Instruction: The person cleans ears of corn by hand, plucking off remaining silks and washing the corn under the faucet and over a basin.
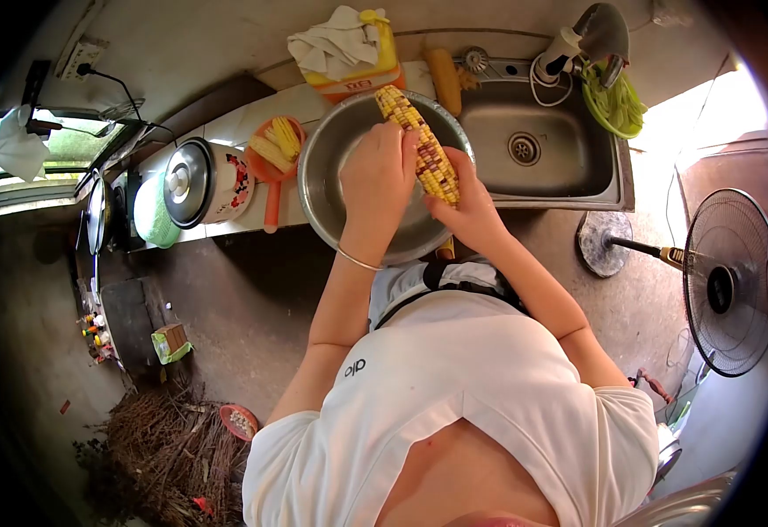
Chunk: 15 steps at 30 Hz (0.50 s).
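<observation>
An ear of corn point(430, 156) with yellow and purple kernels is held slantwise above a large metal basin point(321, 189). My left hand point(375, 167), with a bangle on its wrist, is closed against the middle of the ear, its fingertips partly hidden. My right hand point(470, 204) wraps round the lower end, with the thumb across its near side. Left of the basin, an orange handled strainer point(271, 189) holds several pale yellow corn pieces point(286, 139). Behind the basin's right side lies another yellowish ear-shaped thing point(443, 81).
A steel sink point(577, 171) adjoins the basin on the right, with a green basket point(614, 110) of leafy greens at its far corner. Leftward stands a lidded pot point(189, 183). A yellow jug point(384, 66) with a cloth is behind. A fan point(728, 281) stands at right.
</observation>
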Available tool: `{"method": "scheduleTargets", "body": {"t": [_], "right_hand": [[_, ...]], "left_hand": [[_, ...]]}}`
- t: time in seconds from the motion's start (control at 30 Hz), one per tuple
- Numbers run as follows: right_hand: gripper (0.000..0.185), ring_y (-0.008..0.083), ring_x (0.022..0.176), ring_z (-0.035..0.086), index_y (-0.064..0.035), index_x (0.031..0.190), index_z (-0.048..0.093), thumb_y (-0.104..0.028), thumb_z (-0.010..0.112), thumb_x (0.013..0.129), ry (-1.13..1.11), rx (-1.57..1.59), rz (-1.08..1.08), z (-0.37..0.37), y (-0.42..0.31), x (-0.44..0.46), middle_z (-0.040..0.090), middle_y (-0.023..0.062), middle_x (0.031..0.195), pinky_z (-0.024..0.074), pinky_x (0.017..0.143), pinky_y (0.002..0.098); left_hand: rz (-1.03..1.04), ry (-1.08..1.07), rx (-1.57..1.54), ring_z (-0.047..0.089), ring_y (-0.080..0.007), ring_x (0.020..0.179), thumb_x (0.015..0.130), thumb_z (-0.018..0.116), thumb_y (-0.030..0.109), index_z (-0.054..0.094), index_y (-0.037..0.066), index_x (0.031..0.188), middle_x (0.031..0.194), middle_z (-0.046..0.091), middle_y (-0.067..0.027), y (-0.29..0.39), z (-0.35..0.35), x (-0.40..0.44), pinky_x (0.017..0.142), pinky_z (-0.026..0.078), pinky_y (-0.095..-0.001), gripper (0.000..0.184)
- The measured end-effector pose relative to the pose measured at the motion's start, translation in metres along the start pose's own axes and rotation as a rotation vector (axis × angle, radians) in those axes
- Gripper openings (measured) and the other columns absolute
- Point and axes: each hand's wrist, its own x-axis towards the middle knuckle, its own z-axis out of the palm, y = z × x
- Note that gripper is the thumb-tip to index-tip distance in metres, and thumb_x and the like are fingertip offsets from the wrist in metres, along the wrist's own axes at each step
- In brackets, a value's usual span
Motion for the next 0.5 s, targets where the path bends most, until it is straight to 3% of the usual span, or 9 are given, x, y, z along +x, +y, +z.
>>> {"method": "scheduleTargets", "body": {"t": [0.13, 0.2, 0.23, 0.3, 0.43, 0.5], "right_hand": [[0.063, 0.0399, 0.089, 0.060, -0.0048, 0.131, 0.032, -0.019, 0.063, 0.078, 0.072, -0.099, -0.141, 0.000, 0.001, 0.002, 0.058, 0.0246, 0.104, 0.0473, 0.079, 0.0419], [0.063, 0.0419, 0.091, 0.060, -0.0052, 0.131, 0.032, -0.019, 0.062, 0.078, 0.094, -0.182, -0.149, -0.001, -0.001, 0.003, 0.058, 0.0248, 0.107, 0.0472, 0.078, 0.0440], [0.063, 0.0419, 0.091, 0.060, -0.0052, 0.131, 0.032, -0.019, 0.062, 0.078, 0.095, -0.181, -0.147, -0.001, -0.001, 0.004, 0.058, 0.0248, 0.107, 0.0472, 0.078, 0.0440], [0.063, 0.0435, 0.092, 0.059, -0.0058, 0.132, 0.032, -0.019, 0.063, 0.078, 0.119, -0.225, -0.165, -0.001, 0.000, 0.006, 0.058, 0.0241, 0.110, 0.0470, 0.078, 0.0459], [0.064, 0.0435, 0.092, 0.059, -0.0064, 0.132, 0.032, -0.020, 0.064, 0.078, 0.156, -0.284, -0.170, -0.001, -0.001, 0.006, 0.057, 0.0227, 0.112, 0.0473, 0.078, 0.0462], [0.064, 0.0425, 0.090, 0.059, -0.0069, 0.132, 0.033, -0.021, 0.065, 0.078, 0.169, -0.319, -0.174, -0.001, -0.004, 0.005, 0.056, 0.0217, 0.114, 0.0483, 0.077, 0.0461]], "left_hand": [[-0.041, -0.068, -0.133, 0.053, -0.0222, 0.060, 0.092, 0.056, 0.020, 0.051, 0.006, 0.081, 0.070, 0.051, -0.0068, -0.004, -0.006, -0.001, 0.053, 0.043, -0.0335, 0.019], [-0.220, -0.324, -0.554, 0.052, -0.0178, 0.059, 0.095, 0.052, 0.015, 0.052, 0.004, 0.086, 0.072, 0.053, -0.0066, -0.005, -0.014, -0.005, 0.052, 0.042, -0.0288, 0.015], [-0.219, -0.326, -0.554, 0.052, -0.0178, 0.059, 0.095, 0.052, 0.015, 0.052, 0.004, 0.086, 0.072, 0.053, -0.0066, -0.006, -0.019, -0.007, 0.052, 0.042, -0.0288, 0.015], [-0.317, -0.379, -1.408, 0.050, -0.0133, 0.059, 0.095, 0.052, 0.014, 0.052, 0.002, 0.090, 0.076, 0.055, -0.0065, -0.007, -0.027, -0.009, 0.054, 0.043, -0.0250, 0.013], [-0.328, -0.231, -1.206, 0.052, -0.0095, 0.062, 0.097, 0.051, 0.020, 0.052, 0.003, 0.089, 0.077, 0.055, -0.0053, -0.015, -0.021, -0.005, 0.054, 0.043, -0.0209, 0.019], [-0.332, -0.139, -0.702, 0.052, -0.0128, 0.058, 0.093, 0.056, 0.020, 0.053, 0.002, 0.091, 0.075, 0.056, -0.0058, -0.012, -0.013, -0.005, 0.055, 0.045, -0.0248, 0.018]]}}
